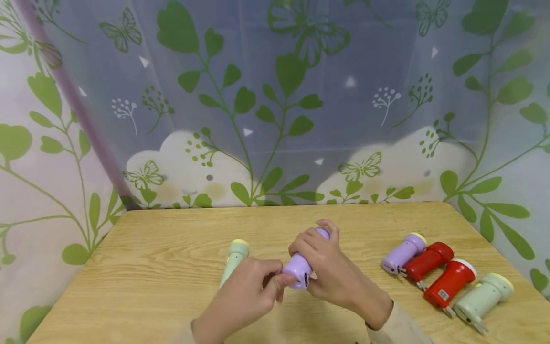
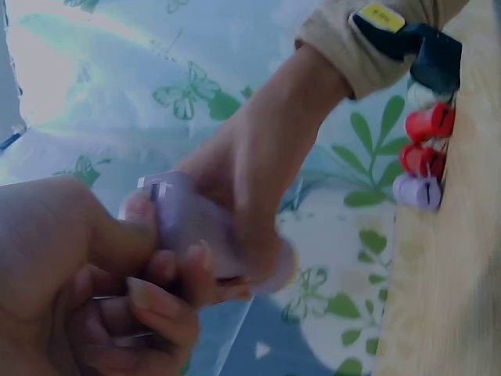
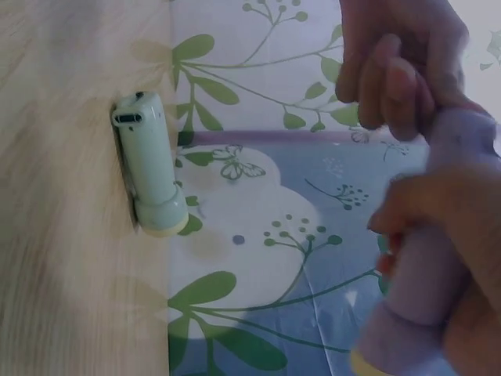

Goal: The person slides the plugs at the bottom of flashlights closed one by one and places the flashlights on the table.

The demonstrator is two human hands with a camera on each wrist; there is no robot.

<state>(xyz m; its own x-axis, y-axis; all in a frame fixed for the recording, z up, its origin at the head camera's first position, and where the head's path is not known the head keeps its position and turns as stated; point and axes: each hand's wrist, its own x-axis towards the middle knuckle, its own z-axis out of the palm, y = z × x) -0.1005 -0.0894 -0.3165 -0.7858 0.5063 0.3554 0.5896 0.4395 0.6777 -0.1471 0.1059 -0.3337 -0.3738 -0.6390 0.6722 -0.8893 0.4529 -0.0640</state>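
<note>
A purple flashlight (image 1: 297, 265) is held above the middle of the table, tilted, its slotted base toward me. My right hand (image 1: 331, 270) grips it round the body from the right. At the base end, my left hand (image 1: 247, 289) pinches the edge between thumb and fingers; the thumb lies beside the dark slot. In the right wrist view, the yellow-rimmed head of the purple flashlight (image 3: 415, 313) points away from the left hand. Just beyond the left hand a pale green flashlight (image 1: 234, 255) lies on the table, partly hidden in the head view.
On the right of the wooden table (image 1: 163, 267) lie another purple flashlight (image 1: 403, 253), a red flashlight (image 1: 429, 260), a second red flashlight (image 1: 451, 283) and a green flashlight (image 1: 485, 297), with plug prongs folded out. A leaf-patterned curtain (image 1: 258, 157) hangs behind the table.
</note>
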